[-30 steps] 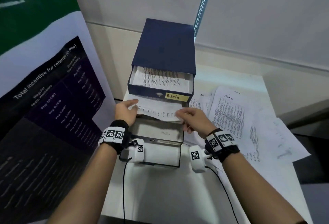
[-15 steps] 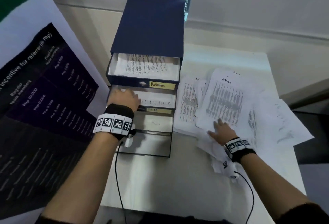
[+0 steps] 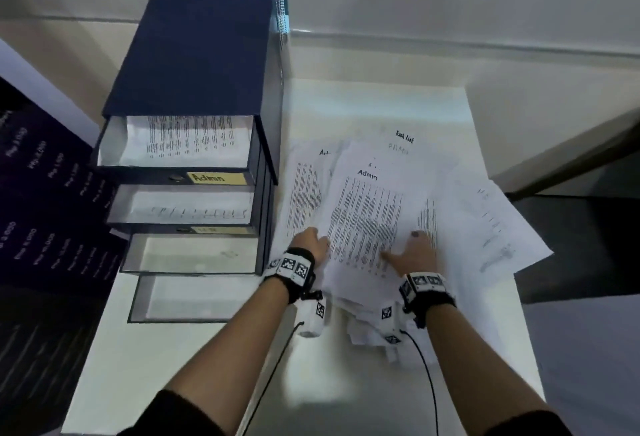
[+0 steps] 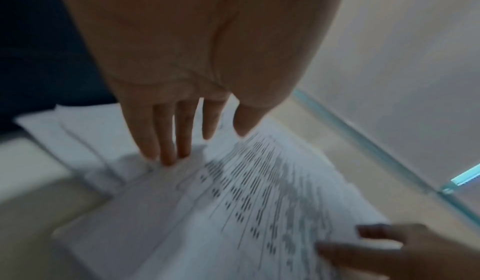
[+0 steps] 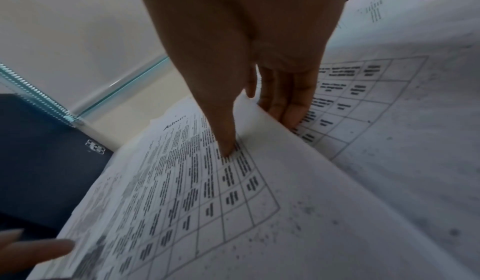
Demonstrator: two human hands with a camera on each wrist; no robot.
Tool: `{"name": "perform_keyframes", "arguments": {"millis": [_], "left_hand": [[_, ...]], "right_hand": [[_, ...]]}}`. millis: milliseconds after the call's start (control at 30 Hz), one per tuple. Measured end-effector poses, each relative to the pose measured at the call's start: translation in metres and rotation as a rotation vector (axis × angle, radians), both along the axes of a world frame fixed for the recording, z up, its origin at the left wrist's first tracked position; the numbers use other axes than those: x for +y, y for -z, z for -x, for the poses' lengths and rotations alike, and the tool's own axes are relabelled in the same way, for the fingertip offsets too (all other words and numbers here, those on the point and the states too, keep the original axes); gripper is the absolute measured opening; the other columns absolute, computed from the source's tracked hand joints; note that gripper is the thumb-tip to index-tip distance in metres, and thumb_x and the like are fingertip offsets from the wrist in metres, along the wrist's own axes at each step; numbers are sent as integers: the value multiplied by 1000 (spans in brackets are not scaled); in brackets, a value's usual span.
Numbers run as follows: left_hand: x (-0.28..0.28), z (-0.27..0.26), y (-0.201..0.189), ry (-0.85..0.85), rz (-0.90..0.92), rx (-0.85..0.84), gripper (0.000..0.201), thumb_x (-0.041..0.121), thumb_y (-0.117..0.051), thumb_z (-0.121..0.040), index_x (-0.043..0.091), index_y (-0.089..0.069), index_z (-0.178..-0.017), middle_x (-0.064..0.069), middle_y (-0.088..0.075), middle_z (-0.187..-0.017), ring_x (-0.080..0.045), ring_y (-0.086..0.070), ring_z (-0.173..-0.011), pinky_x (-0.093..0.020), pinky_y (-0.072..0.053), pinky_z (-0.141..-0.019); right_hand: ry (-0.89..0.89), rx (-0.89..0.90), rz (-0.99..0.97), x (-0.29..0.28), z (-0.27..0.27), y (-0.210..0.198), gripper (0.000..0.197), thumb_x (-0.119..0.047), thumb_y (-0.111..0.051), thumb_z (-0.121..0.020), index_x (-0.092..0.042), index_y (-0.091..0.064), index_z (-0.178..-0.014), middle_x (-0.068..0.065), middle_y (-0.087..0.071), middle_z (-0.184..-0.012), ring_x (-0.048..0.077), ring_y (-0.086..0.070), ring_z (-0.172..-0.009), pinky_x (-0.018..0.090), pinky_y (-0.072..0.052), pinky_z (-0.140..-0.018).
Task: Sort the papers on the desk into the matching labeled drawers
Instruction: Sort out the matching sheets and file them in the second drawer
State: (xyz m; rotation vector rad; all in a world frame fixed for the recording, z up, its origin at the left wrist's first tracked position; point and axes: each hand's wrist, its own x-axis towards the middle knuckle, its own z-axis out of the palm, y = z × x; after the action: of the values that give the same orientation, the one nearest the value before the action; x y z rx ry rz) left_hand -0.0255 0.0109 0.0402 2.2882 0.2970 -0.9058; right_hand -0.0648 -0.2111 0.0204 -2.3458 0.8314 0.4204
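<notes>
A dark blue drawer unit stands at the desk's left with its drawers pulled out in steps. The top drawer, labelled "Admin", holds a printed sheet; the second drawer also holds paper, and its label is unreadable. A loose pile of papers lies to the right, topped by a sheet headed "Admin". My right hand pinches that sheet's right edge, thumb on top and fingers underneath. My left hand touches the papers at the sheet's left edge with straight fingers.
The two lower drawers stand open. A "Task list" sheet lies at the back of the pile, and more sheets overhang the desk's right edge. A dark poster fills the left; walls close off the back.
My left hand has left the second drawer and moved right to the Admin sheet's left edge. My right hand, which lay flat on the pile, now has its fingers under the sheet.
</notes>
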Motion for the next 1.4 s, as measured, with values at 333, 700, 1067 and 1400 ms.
{"name": "perform_keyframes", "arguments": {"millis": [333, 700, 1067, 1400], "left_hand": [[-21, 1, 38, -311, 96, -233, 27, 31, -68, -90, 11, -67, -108, -3, -67, -97, -20, -61, -90, -22, -43, -78], [-35, 9, 41, -397, 116, -378, 21, 24, -82, -78, 6, -71, -85, -3, -66, -107, -20, -62, -92, -32, -54, -89], [-45, -2, 32, -373, 187, -349, 59, 14, -75, -84, 11, -50, -138, -9, -62, -131, -28, -58, -122, -37, -47, -103], [-28, -18, -60, -147, 556, -594, 36, 40, -64, -93, 5, -60, -99, -5, -66, -90, -12, -62, -83, -27, -51, -78]], "right_hand": [[-117, -29, -284, -36, 10, 9, 23, -25, -84, -75, -8, -69, -72, 1, -66, -64, 13, -61, -53, 24, -52, -48], [-32, -4, -390, -64, 22, -1, 54, -13, -87, -70, -9, -58, -115, 1, -62, -104, 17, -60, -94, 21, -52, -74], [-241, -40, -159, -41, 17, 4, 40, -29, -72, -86, -20, -41, -63, -7, -44, -60, 5, -40, -53, 15, -31, -49], [168, -649, -459, -45, 3, -40, 20, -7, -67, -88, -1, -65, -107, 13, -73, -100, 25, -71, -91, 35, -59, -82]]}}
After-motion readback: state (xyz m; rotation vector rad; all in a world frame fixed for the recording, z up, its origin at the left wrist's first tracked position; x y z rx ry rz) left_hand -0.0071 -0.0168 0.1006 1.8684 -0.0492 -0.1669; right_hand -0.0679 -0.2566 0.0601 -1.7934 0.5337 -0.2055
